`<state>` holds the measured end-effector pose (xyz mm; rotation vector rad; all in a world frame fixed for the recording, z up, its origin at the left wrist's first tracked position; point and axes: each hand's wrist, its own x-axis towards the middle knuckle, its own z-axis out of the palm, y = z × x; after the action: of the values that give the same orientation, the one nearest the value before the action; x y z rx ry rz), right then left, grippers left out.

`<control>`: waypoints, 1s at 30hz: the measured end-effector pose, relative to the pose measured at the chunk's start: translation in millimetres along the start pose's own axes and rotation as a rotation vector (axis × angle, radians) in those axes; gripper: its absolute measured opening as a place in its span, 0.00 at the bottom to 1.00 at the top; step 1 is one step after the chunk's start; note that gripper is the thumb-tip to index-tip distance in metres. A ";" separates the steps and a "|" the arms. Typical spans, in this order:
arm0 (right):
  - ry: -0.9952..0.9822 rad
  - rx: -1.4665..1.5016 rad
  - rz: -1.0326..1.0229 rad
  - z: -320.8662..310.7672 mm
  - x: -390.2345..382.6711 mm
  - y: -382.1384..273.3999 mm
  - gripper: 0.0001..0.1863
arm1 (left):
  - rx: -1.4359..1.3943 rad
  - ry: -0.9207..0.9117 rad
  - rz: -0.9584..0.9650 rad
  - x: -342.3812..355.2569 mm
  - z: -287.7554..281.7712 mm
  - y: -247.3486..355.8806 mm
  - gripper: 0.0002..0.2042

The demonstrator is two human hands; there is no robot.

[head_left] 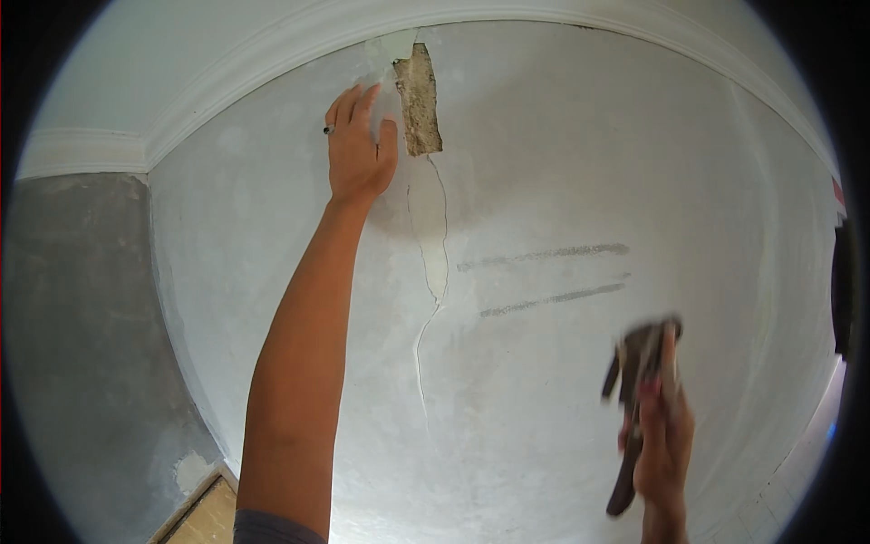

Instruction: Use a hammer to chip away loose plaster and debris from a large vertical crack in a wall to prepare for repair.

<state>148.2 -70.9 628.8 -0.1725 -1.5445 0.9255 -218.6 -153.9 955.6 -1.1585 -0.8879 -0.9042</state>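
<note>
My left hand [356,150] is raised high against the grey wall [544,181], fingers spread and nothing held. It lies just left of a rough patch of bare, brownish wall [420,100] where the plaster is gone. A thin crack [446,218] runs down from that patch, with a paler strip beside it, and narrows to a single line lower down. At the lower right, my right hand [664,444] is closed round a hammer [645,354], held up close to its dark head with the handle pointing down. Motion blurs the hammer, so its exact shape is unclear.
Two dark, roughly level smears [544,257] mark the wall right of the crack. White moulding [553,15] curves along the ceiling. A darker grey wall [82,317] meets this one at the left, above a wooden frame [204,517]. Something dark [843,290] stands at the far right.
</note>
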 end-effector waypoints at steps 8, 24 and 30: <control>0.117 0.096 -0.495 101.7 179.2 -107.4 0.53 | 0.070 -0.027 -0.012 -8.1 0.5 -3.2 0.24; 0.264 0.074 -0.361 231.2 318.0 -182.0 0.49 | -0.623 -0.505 -0.562 2.1 -67.0 83.6 0.30; 0.317 -0.091 -0.289 244.2 326.3 -191.3 0.47 | -0.781 -0.351 -0.713 9.2 -58.4 71.6 0.27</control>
<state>-66.6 -112.3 1022.3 -0.1478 -1.2761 0.5692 -143.1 -200.8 928.5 -1.7368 -1.3271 -1.7643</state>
